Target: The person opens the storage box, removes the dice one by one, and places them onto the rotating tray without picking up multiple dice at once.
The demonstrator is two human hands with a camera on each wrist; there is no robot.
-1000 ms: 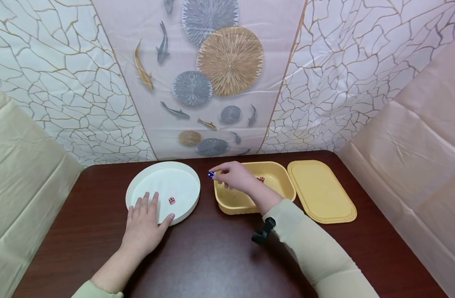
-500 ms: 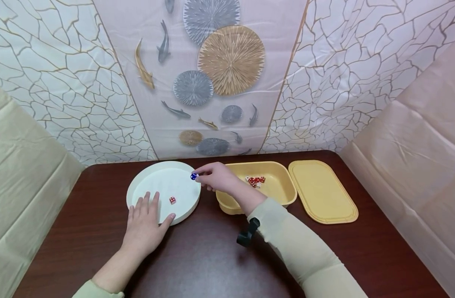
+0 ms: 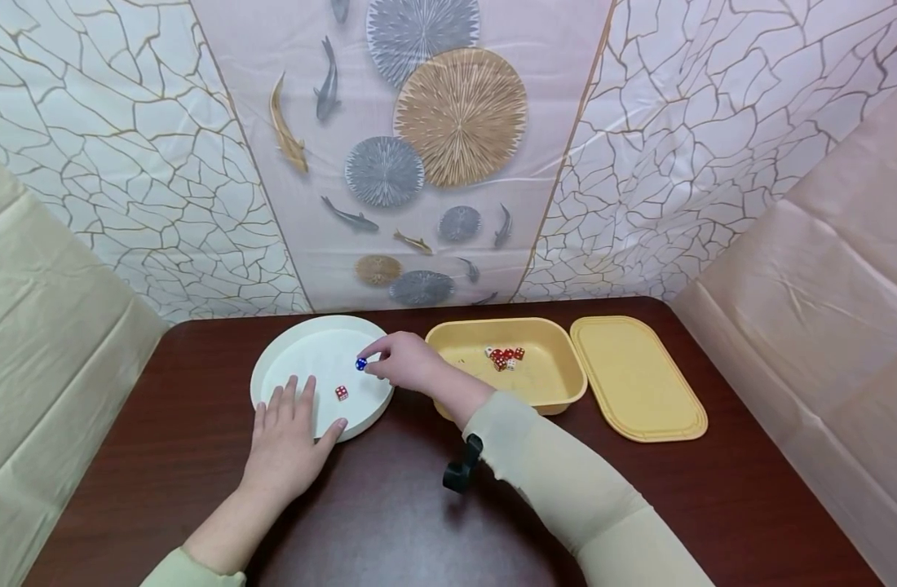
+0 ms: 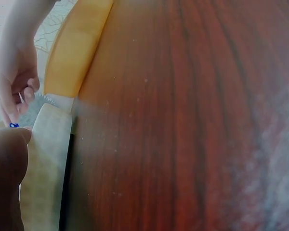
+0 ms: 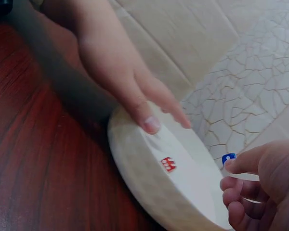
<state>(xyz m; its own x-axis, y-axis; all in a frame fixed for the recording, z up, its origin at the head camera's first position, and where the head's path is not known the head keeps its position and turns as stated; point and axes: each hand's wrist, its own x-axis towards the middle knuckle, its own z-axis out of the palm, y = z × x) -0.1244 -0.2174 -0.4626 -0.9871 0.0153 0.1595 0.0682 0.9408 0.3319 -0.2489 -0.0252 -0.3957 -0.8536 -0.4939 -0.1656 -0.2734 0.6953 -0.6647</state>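
Between thumb and fingertips my right hand (image 3: 408, 360) pinches a blue die (image 3: 361, 364) with white pips. It holds the die over the right part of a round white tray (image 3: 261, 359); the right wrist view shows the same blue die (image 5: 228, 159) at the fingertips. A red die (image 3: 342, 393) with white pips lies on the tray floor, left of and nearer than the blue one. My left hand (image 3: 283, 444) rests at the tray's near-left rim, fingers straight and spread, holding nothing.
A yellow rectangular box (image 3: 558, 383) stands right of the tray, with several red and white dice (image 3: 503, 357) inside. Its yellow lid (image 3: 639, 379) lies flat to the right. The dark wooden table (image 3: 390, 522) backs onto a patterned cloth wall.
My right hand has carried the blue die leftward from above the yellow box to over the white tray, and slightly down. The left hand stays in place.
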